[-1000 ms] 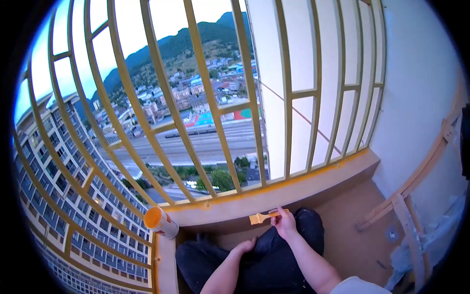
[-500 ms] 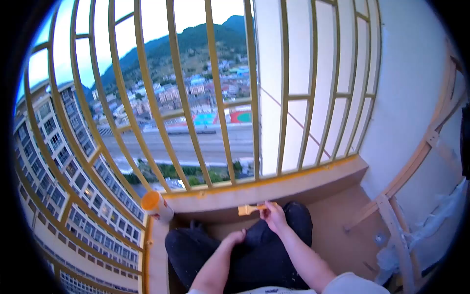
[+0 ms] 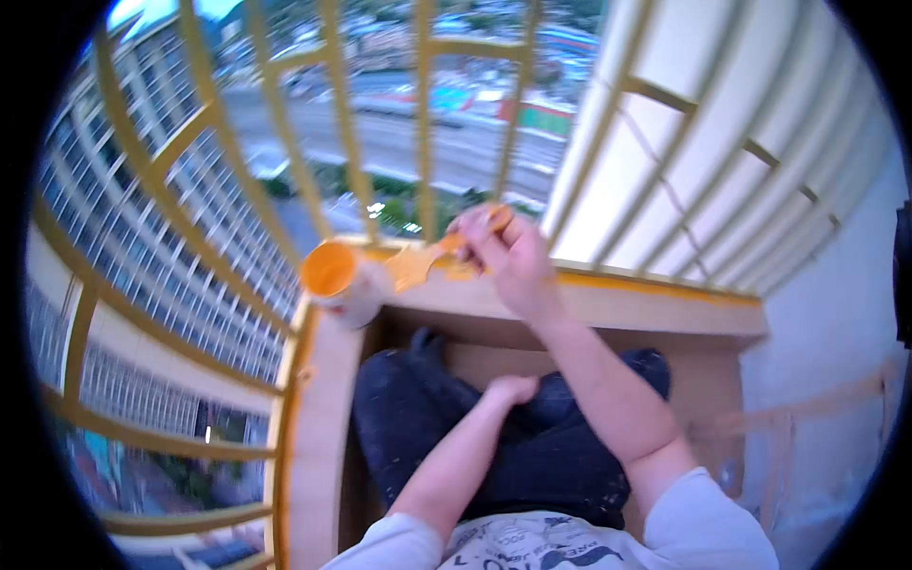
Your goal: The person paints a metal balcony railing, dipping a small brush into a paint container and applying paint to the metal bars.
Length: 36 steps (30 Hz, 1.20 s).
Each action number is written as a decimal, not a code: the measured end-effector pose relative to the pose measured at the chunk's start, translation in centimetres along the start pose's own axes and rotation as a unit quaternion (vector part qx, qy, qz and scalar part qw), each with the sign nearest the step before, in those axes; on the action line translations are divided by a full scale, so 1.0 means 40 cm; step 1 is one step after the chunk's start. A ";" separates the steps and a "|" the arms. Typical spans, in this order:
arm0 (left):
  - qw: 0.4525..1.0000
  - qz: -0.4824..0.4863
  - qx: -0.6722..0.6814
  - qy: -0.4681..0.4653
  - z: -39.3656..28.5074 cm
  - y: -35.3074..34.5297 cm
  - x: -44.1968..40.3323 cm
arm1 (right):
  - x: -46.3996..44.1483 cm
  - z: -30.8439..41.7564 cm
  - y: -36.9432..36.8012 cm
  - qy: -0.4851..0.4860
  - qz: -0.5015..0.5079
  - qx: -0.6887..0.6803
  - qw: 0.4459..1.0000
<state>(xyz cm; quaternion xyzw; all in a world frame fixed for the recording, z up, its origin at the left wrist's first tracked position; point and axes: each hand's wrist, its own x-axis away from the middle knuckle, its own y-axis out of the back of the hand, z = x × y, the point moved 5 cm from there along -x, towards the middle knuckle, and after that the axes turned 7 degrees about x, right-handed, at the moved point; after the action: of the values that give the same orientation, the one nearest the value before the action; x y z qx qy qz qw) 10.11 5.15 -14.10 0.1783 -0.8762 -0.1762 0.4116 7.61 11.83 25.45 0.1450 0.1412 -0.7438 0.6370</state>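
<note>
My right hand [image 3: 513, 271] is closed around the handle of a paintbrush [image 3: 418, 264] coated in orange-yellow paint. Its bristles point left, close to a white paint tub [image 3: 356, 296] with orange paint around its mouth. The tub stands on the corner of the ledge [image 3: 318, 404], by the railing. My left hand [image 3: 515, 388] rests on my lap between my crossed legs, and its fingers are mostly hidden. Motion blurs the brush and right hand somewhat.
Yellow metal bars [image 3: 425, 123] rise in front and to the left, with orange paint along the ledge at their base. Beyond them are tall buildings and a road far below. A white wall [image 3: 826, 313] and a blurred wooden frame [image 3: 807, 408] are on the right.
My right hand has lifted and carried the paintbrush forward and left, from above my knee to beside the paint tub. The view has tilted down and turned. My left hand still rests on my lap.
</note>
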 end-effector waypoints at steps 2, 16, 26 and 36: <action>1.000 0.019 0.001 -0.011 -0.022 -0.002 -0.013 | -0.090 0.019 -0.112 0.074 0.049 0.121 0.989; 0.999 -0.008 0.029 -0.040 -0.072 0.032 0.014 | -0.239 -0.308 -0.479 0.187 0.230 0.491 0.819; 0.998 -0.013 0.032 -0.061 -0.066 0.061 0.075 | -0.199 -0.076 -0.180 0.083 0.066 0.212 0.971; 0.992 0.081 -0.097 -0.003 -0.035 0.057 0.048 | -0.020 0.441 0.531 0.260 -0.324 0.252 0.874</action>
<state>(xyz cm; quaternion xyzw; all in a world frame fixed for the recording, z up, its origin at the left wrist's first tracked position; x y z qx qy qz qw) 9.68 6.03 -10.94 0.0658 -0.8677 -0.2270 0.4372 28.08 2.44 41.44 0.4350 0.1484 -0.8543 0.2428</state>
